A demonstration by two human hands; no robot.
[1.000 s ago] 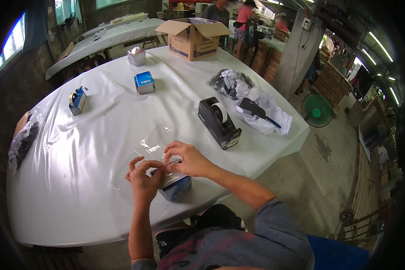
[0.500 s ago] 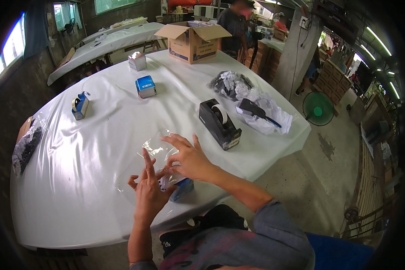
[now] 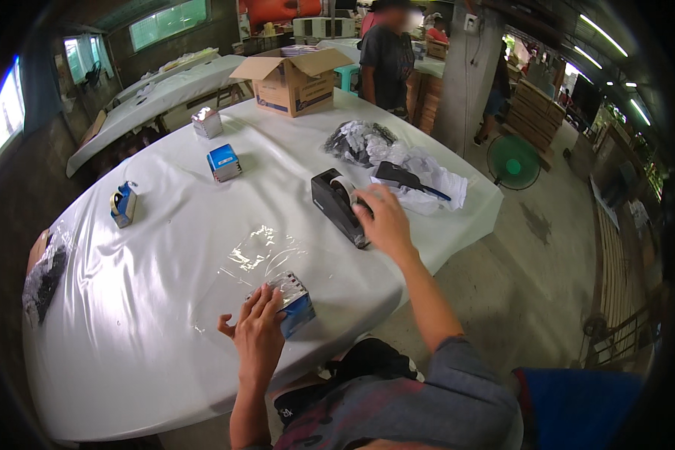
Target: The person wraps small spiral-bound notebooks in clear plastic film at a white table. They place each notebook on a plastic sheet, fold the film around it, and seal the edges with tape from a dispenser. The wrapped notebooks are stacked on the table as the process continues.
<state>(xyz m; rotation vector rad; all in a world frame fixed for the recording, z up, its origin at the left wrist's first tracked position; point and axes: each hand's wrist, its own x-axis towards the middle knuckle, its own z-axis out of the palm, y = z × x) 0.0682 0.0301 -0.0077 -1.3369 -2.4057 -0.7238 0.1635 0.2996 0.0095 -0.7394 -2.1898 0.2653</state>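
A small blue-and-white block-shaped stack (image 3: 298, 313) with a patterned top lies at the table's near edge, its kind unclear. Clear plastic film (image 3: 259, 251) spreads over and beyond it. My left hand (image 3: 259, 322) rests on the film against the block's left side, fingers stretched out, thumb along the edge. To the right, my right hand (image 3: 386, 221) is at a black tape dispenser (image 3: 334, 202) with a roll of tape (image 3: 343, 187). Its fingers are loosely curved and apart beside the roll; whether they touch the tape is unclear.
Two similar stacks, one blue (image 3: 223, 163) and one pale (image 3: 206, 122), stand farther back. A blue tape dispenser (image 3: 124, 204) sits left. An open carton (image 3: 292, 86) is at the far edge. Crumpled plastic (image 3: 360, 142) and a black handled tool (image 3: 405, 178) lie right. A person (image 3: 388, 60) stands beyond.
My right hand has left the film by the block and moved right and away to the black dispenser. My left hand has lowered flat against the block. The view has shifted slightly.
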